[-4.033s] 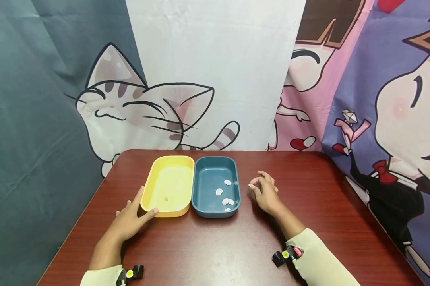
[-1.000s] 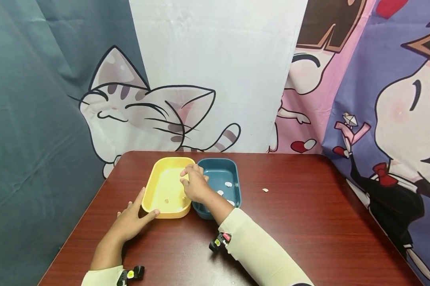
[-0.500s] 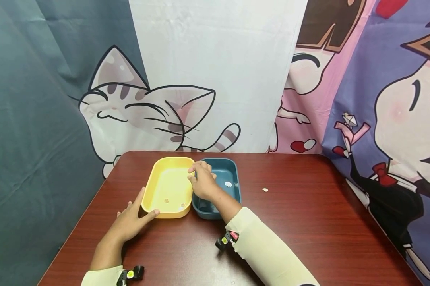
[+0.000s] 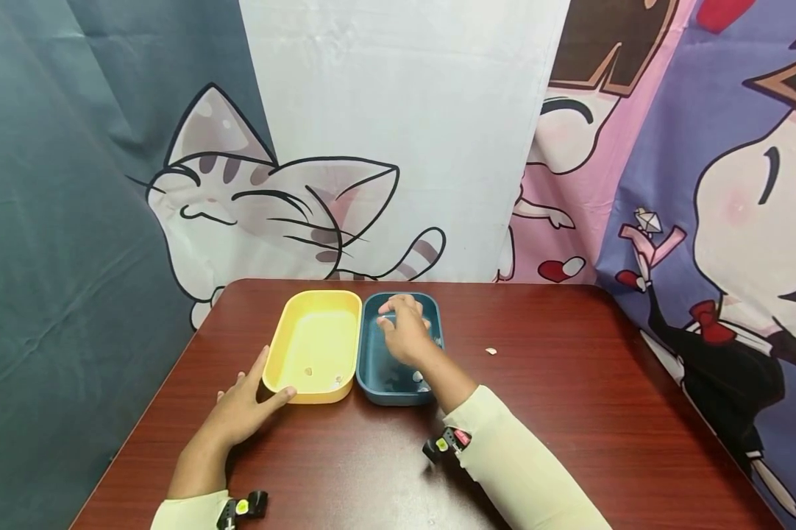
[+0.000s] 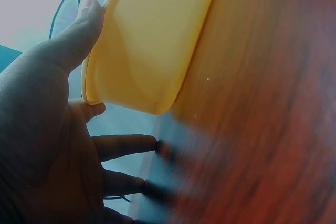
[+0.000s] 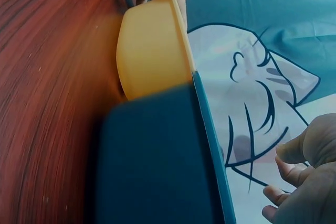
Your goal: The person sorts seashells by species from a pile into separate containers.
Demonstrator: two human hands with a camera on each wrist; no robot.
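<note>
In the head view, my left hand [image 4: 240, 407] rests at the near left corner of a yellow plastic tray [image 4: 348, 300]. Its thumb and index finger lie along the rim, spread apart; the other fingers stretch out beside the tray. My right hand [image 4: 407, 335] hovers over a blue tray [image 4: 366, 361], fingers loosely bent, with nothing visible between them. Small white bean-shaped pieces [image 4: 418, 376] lie in the blue tray, partly hidden by my right hand and wrist. A little tan piece [image 4: 308, 372] and a pale piece [image 4: 338, 380] are in the yellow tray.
Both trays stand side by side on a reddish-brown table [image 4: 557, 412]. One small whitish piece [image 4: 491, 352] lies on the wood right of the blue tray. Behind the table hangs a cartoon-printed cloth [image 4: 398, 96].
My right hand has moved rightward from over the yellow tray to over the blue one. A pale piece now lies in the yellow tray's near right corner. My left hand stays at the rim.
</note>
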